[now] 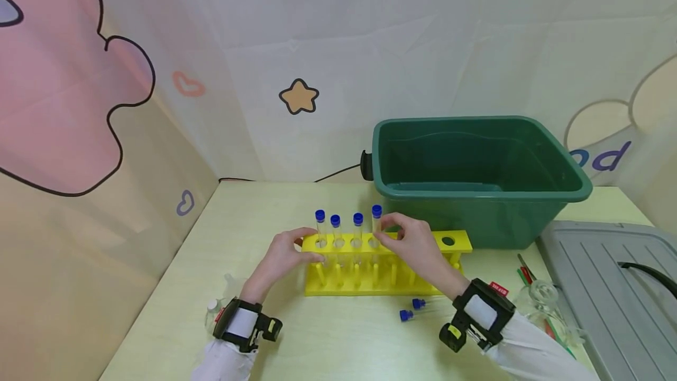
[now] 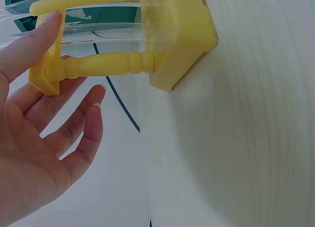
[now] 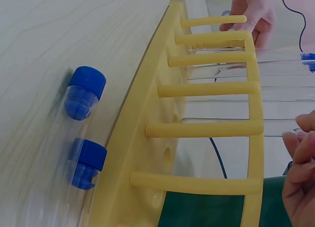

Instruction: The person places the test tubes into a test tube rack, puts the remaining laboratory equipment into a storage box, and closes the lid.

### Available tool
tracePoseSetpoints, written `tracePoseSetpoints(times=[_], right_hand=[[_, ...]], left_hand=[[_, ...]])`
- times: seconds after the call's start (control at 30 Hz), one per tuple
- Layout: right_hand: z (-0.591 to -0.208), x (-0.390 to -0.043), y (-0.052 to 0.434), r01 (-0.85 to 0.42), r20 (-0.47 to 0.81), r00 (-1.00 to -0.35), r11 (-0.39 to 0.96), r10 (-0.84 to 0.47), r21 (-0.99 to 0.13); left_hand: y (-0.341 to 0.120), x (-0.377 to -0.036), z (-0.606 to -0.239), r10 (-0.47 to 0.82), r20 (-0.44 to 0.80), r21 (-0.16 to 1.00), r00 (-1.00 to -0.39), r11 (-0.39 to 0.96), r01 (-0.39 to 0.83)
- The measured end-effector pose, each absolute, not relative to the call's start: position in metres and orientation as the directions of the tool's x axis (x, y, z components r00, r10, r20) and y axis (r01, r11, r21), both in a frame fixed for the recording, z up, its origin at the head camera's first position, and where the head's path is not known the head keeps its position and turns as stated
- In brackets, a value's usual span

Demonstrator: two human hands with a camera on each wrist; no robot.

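Near the middle of the counter (image 1: 328, 346), in front of the green tub (image 1: 476, 175), stands a yellow rack (image 1: 455, 241) with four blue-capped tubes upright in its left holes. The left hand (image 1: 282, 257) steadies the rack's left end with straight, relaxed fingers laid against it, grasping nothing. The right hand (image 1: 415, 246) pinches the fourth tube (image 1: 376, 222) between fingertips, just below its cap, at the rack's top plate. The step in hand looks like seating this tube in its hole; the next move would call for a straight, gentle vertical motion while the rack is kept from sliding. The head view alone shows the caps, the tub, and glassware at the counter's right edge. The right wrist view shows the two loose tubes (image 3: 81, 133) lying on the counter beside the rack's base, close up. The left wrist view shows the open palm (image 2: 44, 138) plainly.
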State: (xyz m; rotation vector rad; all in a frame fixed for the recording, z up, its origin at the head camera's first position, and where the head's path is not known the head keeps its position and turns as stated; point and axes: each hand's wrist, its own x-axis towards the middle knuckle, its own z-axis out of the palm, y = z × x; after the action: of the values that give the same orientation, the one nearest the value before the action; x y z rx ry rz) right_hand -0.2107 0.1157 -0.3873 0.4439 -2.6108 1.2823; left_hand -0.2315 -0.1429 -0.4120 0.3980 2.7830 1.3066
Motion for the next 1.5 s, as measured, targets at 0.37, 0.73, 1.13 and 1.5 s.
tracePoseSetpoints(times=[0.37, 0.73, 1.13, 1.5], right_hand=[[-0.392, -0.211, 0.117, -0.301, 0.244, -0.954, 0.556, -0.176, -0.775], [-0.393, -0.212, 0.118, -0.293, 0.223, -0.956, 0.556, -0.192, -0.777], [-0.381, -0.190, 0.132, -0.416, 0.363, -0.907, 0.600, -0.214, -0.684], [-0.367, -0.158, 0.155, -0.424, 0.384, -0.899, 0.638, -0.210, -0.642]], left_hand=[[-0.144, -0.233, -0.414, 0.247, 0.058, 0.764, -0.967, 0.613, 0.202], [-0.143, -0.232, -0.411, 0.240, 0.067, 0.757, -0.969, 0.620, 0.206], [-0.143, -0.233, -0.413, 0.241, 0.073, 0.750, -0.968, 0.626, 0.212], [-0.143, -0.233, -0.414, 0.237, 0.072, 0.759, -0.969, 0.618, 0.207]])
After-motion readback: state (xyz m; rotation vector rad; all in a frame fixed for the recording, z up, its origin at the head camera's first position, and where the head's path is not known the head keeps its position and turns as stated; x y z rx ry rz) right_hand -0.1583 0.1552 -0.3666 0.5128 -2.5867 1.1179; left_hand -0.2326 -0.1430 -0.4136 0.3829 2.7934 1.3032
